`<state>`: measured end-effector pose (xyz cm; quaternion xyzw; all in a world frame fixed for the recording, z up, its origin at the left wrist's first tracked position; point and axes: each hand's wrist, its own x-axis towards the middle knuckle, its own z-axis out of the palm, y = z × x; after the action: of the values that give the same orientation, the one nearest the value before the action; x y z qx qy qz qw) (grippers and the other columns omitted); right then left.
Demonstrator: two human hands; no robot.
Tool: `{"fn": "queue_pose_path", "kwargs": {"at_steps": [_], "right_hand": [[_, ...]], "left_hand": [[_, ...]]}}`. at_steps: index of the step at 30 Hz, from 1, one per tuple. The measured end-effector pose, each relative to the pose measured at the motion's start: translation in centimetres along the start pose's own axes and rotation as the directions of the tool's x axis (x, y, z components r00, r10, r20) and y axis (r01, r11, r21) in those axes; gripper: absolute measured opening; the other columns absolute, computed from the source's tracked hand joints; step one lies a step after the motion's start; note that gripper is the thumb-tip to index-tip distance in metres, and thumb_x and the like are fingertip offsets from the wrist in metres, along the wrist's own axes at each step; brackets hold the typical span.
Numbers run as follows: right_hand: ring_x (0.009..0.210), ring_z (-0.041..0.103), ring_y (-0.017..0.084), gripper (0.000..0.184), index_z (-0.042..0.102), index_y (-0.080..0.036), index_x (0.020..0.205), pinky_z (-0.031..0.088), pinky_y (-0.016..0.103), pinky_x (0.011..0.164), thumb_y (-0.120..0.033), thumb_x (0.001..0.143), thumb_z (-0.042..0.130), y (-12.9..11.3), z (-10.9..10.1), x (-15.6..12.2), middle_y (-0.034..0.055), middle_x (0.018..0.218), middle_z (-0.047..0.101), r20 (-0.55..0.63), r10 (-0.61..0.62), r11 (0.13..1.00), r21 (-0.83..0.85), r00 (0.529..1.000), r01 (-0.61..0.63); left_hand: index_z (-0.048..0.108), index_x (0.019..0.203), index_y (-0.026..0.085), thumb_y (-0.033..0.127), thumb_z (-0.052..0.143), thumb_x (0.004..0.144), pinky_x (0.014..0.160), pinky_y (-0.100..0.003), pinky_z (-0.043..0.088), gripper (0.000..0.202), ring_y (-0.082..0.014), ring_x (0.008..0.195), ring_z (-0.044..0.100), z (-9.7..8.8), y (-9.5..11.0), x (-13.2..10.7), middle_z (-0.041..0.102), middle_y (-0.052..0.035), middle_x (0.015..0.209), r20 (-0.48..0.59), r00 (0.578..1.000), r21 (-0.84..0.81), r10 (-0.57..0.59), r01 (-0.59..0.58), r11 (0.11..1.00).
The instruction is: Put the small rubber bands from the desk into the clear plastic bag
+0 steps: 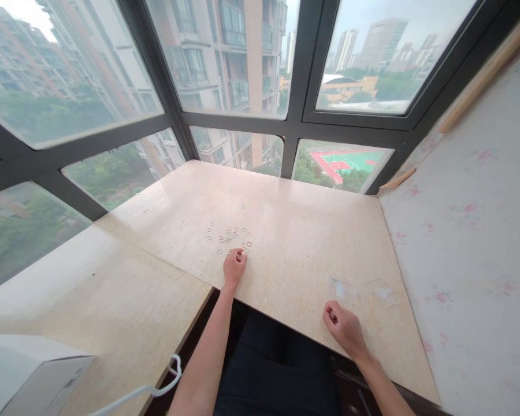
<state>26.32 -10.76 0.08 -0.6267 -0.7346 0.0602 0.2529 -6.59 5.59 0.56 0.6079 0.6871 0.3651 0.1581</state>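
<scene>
Several small thin rings (pixel 229 236) lie scattered on a light wooden board (pixel 294 242) in front of me. My left hand (pixel 234 267) reaches out to the near edge of the ring cluster, its fingers curled and pinched at a ring; what it holds is too small to see. My right hand (pixel 343 328) rests near the board's front edge, closed in a loose fist, apart from the rings.
A second wooden surface (pixel 95 294) adjoins on the left, with a white box (pixel 30 375) and a white cable (pixel 151 390) at its near corner. Dark-framed windows (pixel 294 124) stand behind the board. A floral-papered wall (pixel 472 242) rises on the right. Tape patches (pixel 359 289) mark the board.
</scene>
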Motion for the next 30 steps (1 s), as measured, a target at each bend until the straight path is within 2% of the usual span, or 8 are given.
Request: {"fn": "queue_pose_path", "kwargs": {"at_steps": [7,12,14,19,25,30], "right_hand": [[0.040,0.046,0.011,0.024,0.052,-0.020,0.070,0.030,0.023,0.047,-0.023,0.089,0.039,0.2,0.2,0.3,-0.0056,0.047,0.043,-0.090,-0.076,0.995,-0.076,0.993,0.070],[0.040,0.045,0.011,0.025,0.053,-0.019,0.069,0.029,0.022,0.047,-0.022,0.090,0.040,0.1,0.2,0.4,-0.0057,0.047,0.042,-0.094,-0.092,0.989,-0.126,0.991,0.080],[0.040,0.045,0.011,0.025,0.054,-0.019,0.070,0.028,0.022,0.047,-0.021,0.091,0.040,0.1,0.2,0.4,-0.0057,0.047,0.042,-0.087,-0.105,0.986,-0.141,0.991,0.092],[0.039,0.043,0.010,0.025,0.055,-0.018,0.069,0.027,0.022,0.047,-0.019,0.090,0.041,-0.1,0.3,0.6,-0.0057,0.046,0.042,-0.101,-0.107,0.980,-0.177,0.989,0.088],[0.040,0.043,0.010,0.025,0.055,-0.018,0.069,0.027,0.022,0.048,-0.018,0.090,0.041,-0.3,0.2,0.7,-0.0054,0.046,0.043,-0.089,-0.108,0.973,-0.216,0.990,0.087],[0.040,0.043,0.010,0.025,0.056,-0.017,0.070,0.026,0.023,0.048,-0.018,0.089,0.041,-0.3,0.2,0.5,-0.0048,0.047,0.043,-0.092,-0.090,0.971,-0.228,0.992,0.067]], "left_hand": [[0.066,0.098,0.020,0.021,0.056,0.084,0.072,-0.029,0.045,0.017,-0.0160,0.070,0.059,0.3,0.1,0.2,0.063,-0.0042,0.089,0.016,1.000,0.042,0.008,-0.009,0.999],[0.059,0.116,0.020,0.017,0.049,0.090,0.075,-0.030,0.045,0.028,-0.0190,0.082,0.061,0.3,0.3,0.2,0.064,-0.0066,0.095,0.054,0.999,0.093,-0.003,-0.002,0.996],[0.058,0.118,0.019,0.018,0.047,0.091,0.076,-0.031,0.044,0.029,-0.0201,0.085,0.061,0.2,0.5,0.2,0.064,-0.0077,0.099,0.080,0.997,0.126,-0.007,-0.004,0.992],[0.058,0.113,0.018,0.022,0.044,0.094,0.076,-0.032,0.041,0.024,-0.0230,0.091,0.060,0.2,1.1,0.4,0.062,-0.0104,0.106,0.153,0.988,0.212,-0.025,-0.008,0.977],[0.059,0.106,0.019,0.021,0.042,0.095,0.070,-0.031,0.038,0.021,-0.0221,0.084,0.060,-0.2,1.8,1.1,0.061,-0.0093,0.103,0.270,0.961,0.264,-0.062,-0.012,0.965],[0.060,0.097,0.021,0.018,0.041,0.093,0.070,-0.031,0.037,0.020,-0.0211,0.082,0.059,-0.5,2.2,1.8,0.059,-0.0087,0.100,0.335,0.937,0.262,-0.100,0.009,0.965]]}}
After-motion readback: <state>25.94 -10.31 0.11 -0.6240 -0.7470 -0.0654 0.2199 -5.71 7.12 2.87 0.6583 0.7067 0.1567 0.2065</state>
